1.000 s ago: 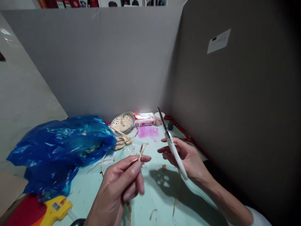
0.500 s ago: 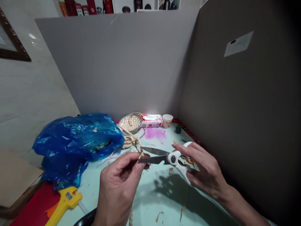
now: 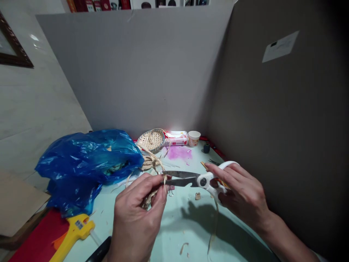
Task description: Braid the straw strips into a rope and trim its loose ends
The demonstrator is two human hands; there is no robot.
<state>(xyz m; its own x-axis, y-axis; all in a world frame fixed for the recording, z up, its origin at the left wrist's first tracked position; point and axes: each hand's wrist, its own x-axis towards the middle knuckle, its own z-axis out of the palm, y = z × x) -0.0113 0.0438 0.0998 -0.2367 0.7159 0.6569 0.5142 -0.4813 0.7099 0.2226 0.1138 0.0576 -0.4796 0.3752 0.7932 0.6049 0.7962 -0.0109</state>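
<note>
My left hand (image 3: pixel 140 214) pinches a braided straw cord (image 3: pixel 149 198) between thumb and fingers, near the middle of the view. White-handled scissors (image 3: pixel 203 181) are gripped in my right hand (image 3: pixel 242 193), with fingers through the handle loops. Their blades point left and stand slightly apart, with a straw strand (image 3: pixel 165 179) between the tips, just above my left fingertips. Loose straw strands run from the cord up toward a coiled straw braid (image 3: pixel 148 162) behind my left hand. Part of the cord is hidden inside my left palm.
At left lies a blue plastic bag (image 3: pixel 87 156), with a yellow glue gun (image 3: pixel 73 233) in front. Toward the back stand a woven basket (image 3: pixel 151 140), a tissue pack (image 3: pixel 176 138), a paper cup (image 3: pixel 194 138) and a dark thread spool (image 3: pixel 206 147). Grey panels (image 3: pixel 147 69) enclose the table.
The scissor blades have closed partway around the strand, and the handles have come nearer together. My right hand has shifted slightly right. The whole view has tilted a little downward.
</note>
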